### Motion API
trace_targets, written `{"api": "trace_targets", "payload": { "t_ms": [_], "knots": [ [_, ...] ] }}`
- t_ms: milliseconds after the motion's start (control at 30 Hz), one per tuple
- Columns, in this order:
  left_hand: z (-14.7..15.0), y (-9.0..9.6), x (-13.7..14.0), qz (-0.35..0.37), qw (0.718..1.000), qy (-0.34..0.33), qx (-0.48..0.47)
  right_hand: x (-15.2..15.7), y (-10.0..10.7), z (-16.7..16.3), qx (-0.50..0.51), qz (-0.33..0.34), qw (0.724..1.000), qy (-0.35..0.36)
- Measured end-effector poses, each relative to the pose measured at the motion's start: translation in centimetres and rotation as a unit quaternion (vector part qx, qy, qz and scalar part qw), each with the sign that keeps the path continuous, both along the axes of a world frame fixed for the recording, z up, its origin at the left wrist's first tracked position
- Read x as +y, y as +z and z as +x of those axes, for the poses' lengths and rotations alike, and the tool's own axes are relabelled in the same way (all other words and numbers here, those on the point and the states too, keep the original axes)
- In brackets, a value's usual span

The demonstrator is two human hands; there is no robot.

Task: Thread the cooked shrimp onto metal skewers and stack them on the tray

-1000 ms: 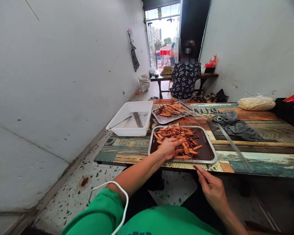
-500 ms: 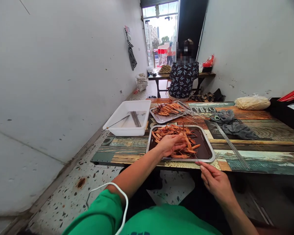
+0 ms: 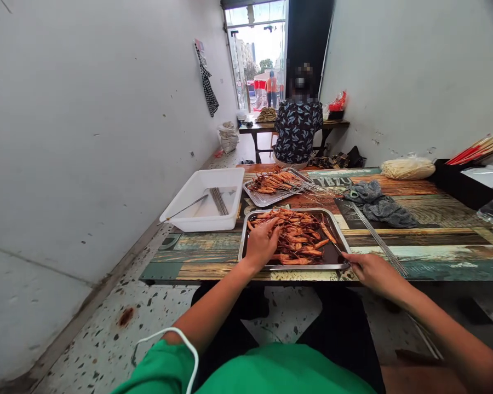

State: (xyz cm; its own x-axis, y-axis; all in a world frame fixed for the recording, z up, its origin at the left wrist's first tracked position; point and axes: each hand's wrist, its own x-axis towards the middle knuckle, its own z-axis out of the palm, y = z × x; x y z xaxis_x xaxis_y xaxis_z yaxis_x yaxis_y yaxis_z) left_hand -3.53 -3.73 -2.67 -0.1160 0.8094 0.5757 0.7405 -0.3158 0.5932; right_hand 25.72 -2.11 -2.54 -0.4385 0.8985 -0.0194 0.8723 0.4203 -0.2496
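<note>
Left hand (image 3: 261,244) shifted, grip on shrimp (image 3: 296,235)

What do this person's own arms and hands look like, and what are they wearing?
Both forearms are bare, with no gloves, rings or watch visible on the left hand or the right hand. A bright green short sleeve covers the left upper arm, part of a green top. A thin white cable loops over that sleeve.
</note>
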Motion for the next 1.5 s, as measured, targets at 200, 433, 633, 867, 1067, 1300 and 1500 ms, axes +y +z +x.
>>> {"api": "trace_targets", "payload": {
  "t_ms": [200,433,633,867,1067,1300,1500],
  "knots": [
    [-0.6,-1.3,0.2,0.071,0.996,0.001,0.060,0.4,0.5,0.0,0.044,-0.046,0.998,0.002],
    [-0.8,-2.1,0.6,0.102,0.994,0.015,0.046,-0.1,0.7,-0.4,0.193,-0.111,0.973,-0.062],
    [-0.9,-2.1,0.5,0.099,0.994,0.015,0.053,-2.4,1.2,0.3,0.344,-0.240,0.898,-0.132],
    [-0.8,-2.1,0.4,0.103,0.993,0.008,0.051,-3.7,0.2,0.2,0.399,-0.307,0.848,-0.166],
    [-0.5,-2.1,0.3,0.088,0.995,0.002,0.051,-1.1,-0.3,0.4,0.315,-0.271,0.893,-0.174],
    [-0.6,-2.2,0.4,0.076,0.996,0.007,0.047,0.4,1.7,0.2,0.187,-0.089,0.967,-0.147],
    [-0.6,-2.4,0.4,0.069,0.996,0.012,0.050,-2.6,3.4,0.8,0.143,0.004,0.983,-0.118]
  ]
}}
